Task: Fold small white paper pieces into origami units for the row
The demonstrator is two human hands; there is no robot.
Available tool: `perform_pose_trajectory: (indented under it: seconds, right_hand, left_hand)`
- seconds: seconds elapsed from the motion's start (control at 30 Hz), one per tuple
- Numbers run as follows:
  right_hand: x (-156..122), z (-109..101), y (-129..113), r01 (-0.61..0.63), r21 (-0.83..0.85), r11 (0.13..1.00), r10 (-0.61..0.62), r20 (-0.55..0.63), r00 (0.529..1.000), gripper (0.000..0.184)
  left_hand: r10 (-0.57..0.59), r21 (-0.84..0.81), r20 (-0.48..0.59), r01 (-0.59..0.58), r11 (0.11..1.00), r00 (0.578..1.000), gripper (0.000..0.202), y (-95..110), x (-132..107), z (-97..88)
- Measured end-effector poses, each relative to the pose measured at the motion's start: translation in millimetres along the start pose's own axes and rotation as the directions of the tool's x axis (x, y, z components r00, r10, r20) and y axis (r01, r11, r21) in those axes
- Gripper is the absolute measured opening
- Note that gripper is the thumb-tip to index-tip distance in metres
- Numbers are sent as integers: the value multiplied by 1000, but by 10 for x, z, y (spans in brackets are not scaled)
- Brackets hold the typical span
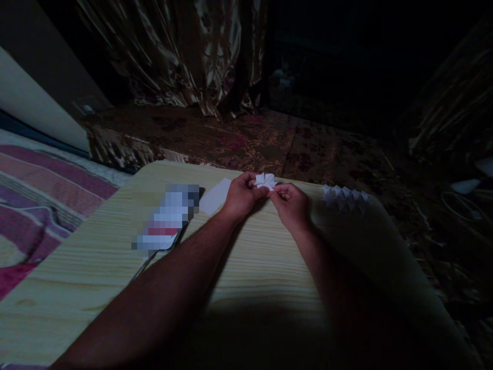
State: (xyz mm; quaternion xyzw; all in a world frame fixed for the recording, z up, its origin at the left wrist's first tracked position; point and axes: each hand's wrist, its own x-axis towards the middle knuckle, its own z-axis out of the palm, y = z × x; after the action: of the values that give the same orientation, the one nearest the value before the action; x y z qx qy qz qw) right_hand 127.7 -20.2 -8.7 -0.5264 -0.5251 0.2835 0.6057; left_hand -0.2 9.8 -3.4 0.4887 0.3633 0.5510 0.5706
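Both my hands meet near the far edge of a light wooden table (96, 267). My left hand (241, 198) and my right hand (290, 203) pinch a small white folded paper piece (265, 181) between their fingertips, holding it just above the table. The piece has several pointed folds spreading like a star. Both hands have their fingers closed on it. To the right lies a row of several similar white folded paper pieces (345, 196) near the table's far right corner.
A flat white paper sheet (215, 196) lies left of my left hand. Next to it rests a blurred-out object (166, 222). A striped pink blanket (34, 205) is on the left. A patterned dark carpet (246, 141) and shiny curtains (185, 51) lie beyond the table.
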Motion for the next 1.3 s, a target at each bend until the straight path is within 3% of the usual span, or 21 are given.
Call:
perform_pose_trajectory:
  seconds: [0.3, 0.53, 0.93, 1.3]
  right_hand:
    - [-7, -38, -14, -10, -34, 999, 10, -1, 1000, 15]
    - [3, -40, -12, -20, -55, 998, 20, 0, 1000, 16]
    - [17, -29, 6, -22, -88, 996, 21, -16, 1000, 12]
    - [-11, -37, -44, -8, -100, 995, 7, -6, 1000, 12]
  left_hand:
    - [2, 248, 83, -23, 969, 997, 24, 41, -45, 3]
    - [-25, 324, 87, -4, 946, 996, 24, 94, -82, 16]
    - [-23, 287, 158, -24, 958, 987, 26, 115, -91, 18]
    - [-5, 310, 137, -38, 950, 991, 19, 21, -55, -31]
